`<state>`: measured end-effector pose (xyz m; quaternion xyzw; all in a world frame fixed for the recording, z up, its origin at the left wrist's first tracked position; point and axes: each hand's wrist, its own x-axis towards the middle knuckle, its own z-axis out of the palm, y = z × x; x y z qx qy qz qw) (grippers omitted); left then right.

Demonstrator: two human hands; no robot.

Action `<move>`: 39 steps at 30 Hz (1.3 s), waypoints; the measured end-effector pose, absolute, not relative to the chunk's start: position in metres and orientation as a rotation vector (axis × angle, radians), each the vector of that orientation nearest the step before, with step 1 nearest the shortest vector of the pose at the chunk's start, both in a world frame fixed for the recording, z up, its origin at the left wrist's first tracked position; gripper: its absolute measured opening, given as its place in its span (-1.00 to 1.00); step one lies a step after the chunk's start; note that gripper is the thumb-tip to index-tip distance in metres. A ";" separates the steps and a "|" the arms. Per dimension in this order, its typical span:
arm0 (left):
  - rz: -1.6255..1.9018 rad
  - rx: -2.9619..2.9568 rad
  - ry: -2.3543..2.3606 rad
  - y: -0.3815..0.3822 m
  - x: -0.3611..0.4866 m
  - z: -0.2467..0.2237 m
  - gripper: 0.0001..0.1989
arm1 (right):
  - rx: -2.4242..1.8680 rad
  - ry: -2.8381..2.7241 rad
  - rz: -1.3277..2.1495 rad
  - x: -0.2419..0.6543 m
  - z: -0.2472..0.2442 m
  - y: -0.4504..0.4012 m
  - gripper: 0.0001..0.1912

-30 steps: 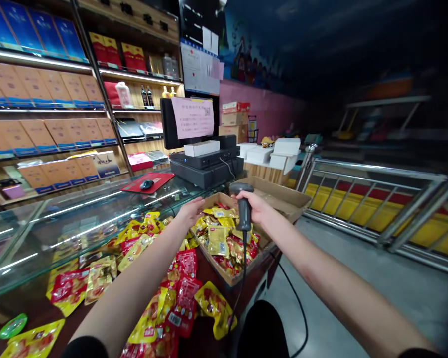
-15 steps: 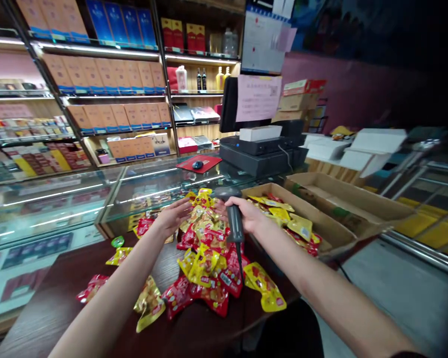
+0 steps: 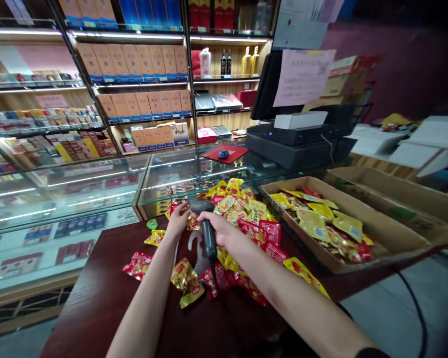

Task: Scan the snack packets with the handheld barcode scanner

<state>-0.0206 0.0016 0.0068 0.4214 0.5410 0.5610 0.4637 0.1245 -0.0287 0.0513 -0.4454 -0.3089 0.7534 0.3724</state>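
Note:
My right hand [image 3: 219, 227] is wrapped round the handle of a dark grey barcode scanner [image 3: 208, 236], its head tilted towards the left and its cable hanging down. Close to the scanner head is my left hand [image 3: 178, 219], its fingers drawn together; what lies between them, if anything, is hidden. A gold and red snack packet [image 3: 194, 222] shows between the two hands. Right of the scanner spreads a heap of yellow and red snack packets [image 3: 242, 211]. A gold packet [image 3: 186, 281] and a red packet [image 3: 137, 265] lie apart, nearer me.
An open cardboard box [image 3: 390, 231] with more packets stands at the right, another box [image 3: 399, 191] behind it. At the back are a glass counter [image 3: 179, 171], a mouse [image 3: 223, 154] on a red pad, and a monitor [image 3: 267, 84]. Stocked shelves [image 3: 142, 84] line the wall.
The view has swung left. My left hand has moved from the heap to its left side, its spread fingers coming together. My right hand has carried the scanner left.

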 end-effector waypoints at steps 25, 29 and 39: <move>1.048 1.024 1.273 -0.005 -0.029 0.015 -0.63 | -1.005 -0.681 1.741 0.127 0.036 -0.033 -0.85; 0.988 0.964 1.011 -0.010 -0.024 0.027 -0.66 | -0.957 -0.743 1.605 0.155 0.043 -0.050 -0.77; 0.858 0.973 0.859 -0.026 0.015 0.035 -0.67 | -1.082 -0.880 1.467 0.201 0.046 -0.075 -0.75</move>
